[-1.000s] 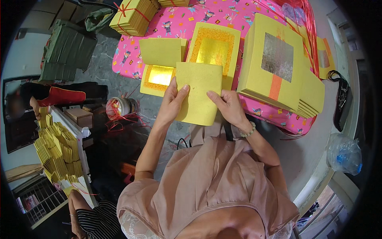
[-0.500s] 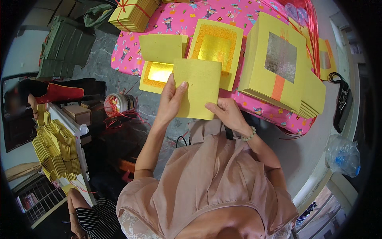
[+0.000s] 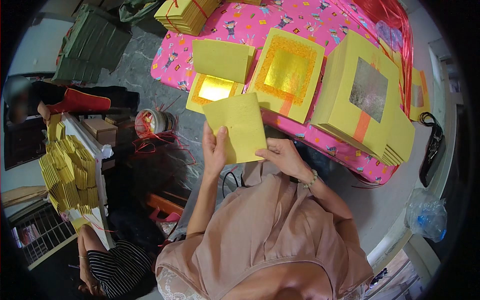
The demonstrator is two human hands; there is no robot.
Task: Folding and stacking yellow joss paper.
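Note:
Between my two hands I hold a folded sheet of yellow paper [image 3: 239, 131], slightly tilted, above my lap. My left hand [image 3: 215, 146] grips its left edge, thumb on the front face. The lower right corner is pinched by my right hand [image 3: 283, 156], which has a beaded bracelet at the wrist. Just beyond, a yellow sheet with a gold foil panel [image 3: 287, 70] lies on the pink patterned table [image 3: 270, 17]. To its left, a folded yellow sheet [image 3: 220, 59] rests over another foil-panelled sheet [image 3: 202, 104].
At right stands a thick stack of yellow paper with a silver square [image 3: 345, 82], near red plastic strings [image 3: 402, 30]. A tied yellow bundle [image 3: 182, 17] sits at the far left. A bucket [image 3: 157, 122] stands on the floor. Other people sit at a table with folded yellow papers [image 3: 70, 170].
My hands and the folded paper have moved down toward me, and the paper has tilted to the left. The view has shifted, so the table appears farther right.

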